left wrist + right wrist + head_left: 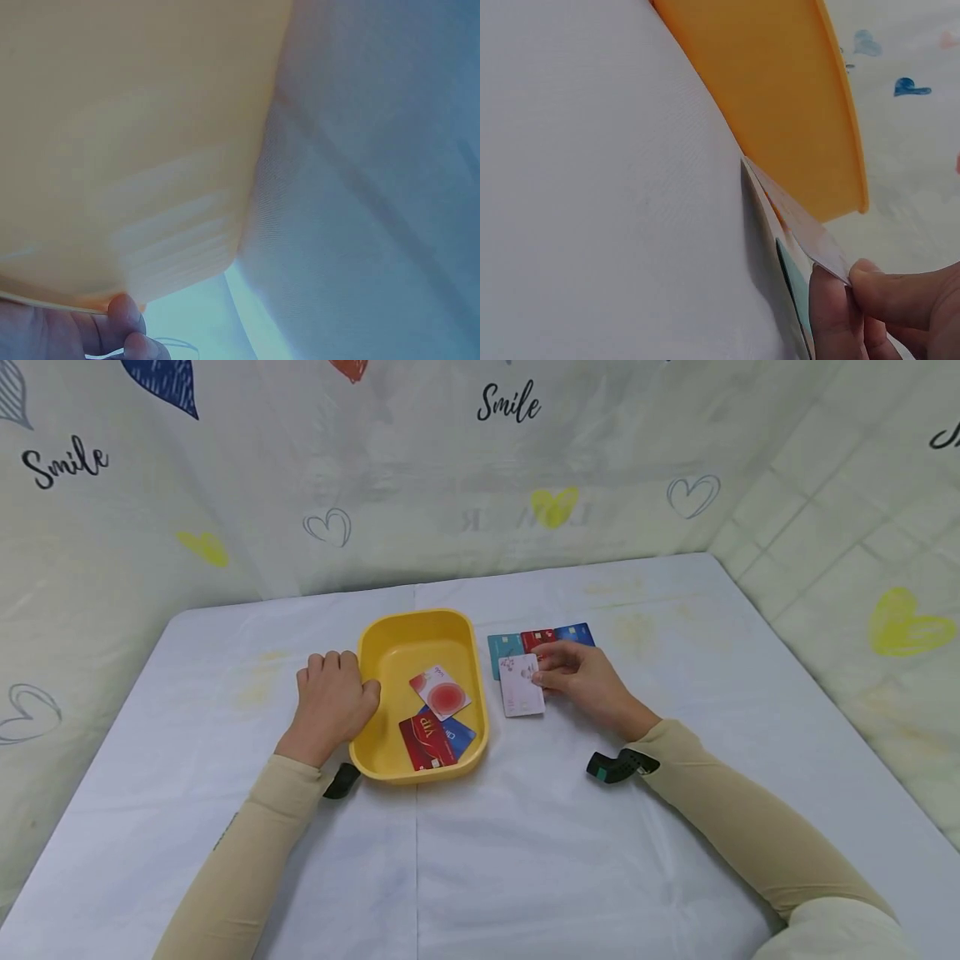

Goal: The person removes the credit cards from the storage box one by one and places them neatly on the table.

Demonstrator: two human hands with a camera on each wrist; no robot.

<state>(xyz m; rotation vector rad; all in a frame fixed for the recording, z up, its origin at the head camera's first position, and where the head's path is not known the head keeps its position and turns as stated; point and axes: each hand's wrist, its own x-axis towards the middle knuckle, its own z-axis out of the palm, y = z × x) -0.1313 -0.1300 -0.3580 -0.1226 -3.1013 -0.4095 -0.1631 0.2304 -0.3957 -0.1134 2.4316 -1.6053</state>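
Observation:
My left hand [333,702] grips the left rim of a yellow plastic tray [480,677]; its fingers [124,313] curl at the rim in the left wrist view. Inside the tray lie a white card with a red circle [447,697], a red VIP card [426,742] and a blue card [460,737]. To the tray's right, my right hand [588,685] pinches a pale pink card [521,687] by its edge, thumb on top. The right wrist view shows this card [802,217] tilted over another pale card and the teal card [793,281].
Behind the pinched card, a teal card [504,646], a red card [537,638] and a blue card [576,633] lie in a row, partly covered. A white cloth [480,877] covers the table. Printed curtains [420,460] hang behind it. Each wrist wears a black strap [618,767].

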